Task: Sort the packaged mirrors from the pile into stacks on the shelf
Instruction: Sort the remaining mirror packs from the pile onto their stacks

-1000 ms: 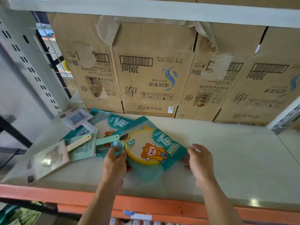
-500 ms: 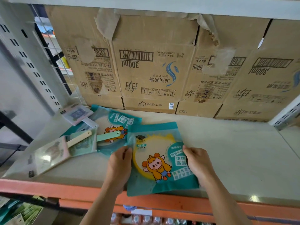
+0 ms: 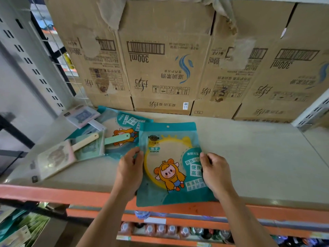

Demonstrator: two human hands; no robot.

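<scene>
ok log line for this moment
teal mirror pouch: over shelf front edge | left hand: grips its left edge | right hand: grips its right edge | pile: shelf left

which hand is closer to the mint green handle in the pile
Left. The left hand grips the teal packet just below the mint handle; the right hand holds its opposite edge, farther off.

Two teal mirror packets [image 3: 169, 166], two handled mirrors [image 3: 53, 157], four cardboard boxes [image 3: 160, 68]

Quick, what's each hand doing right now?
Left hand: holds the teal mirror packet by its left edge.
Right hand: holds the same packet's right edge.
</scene>
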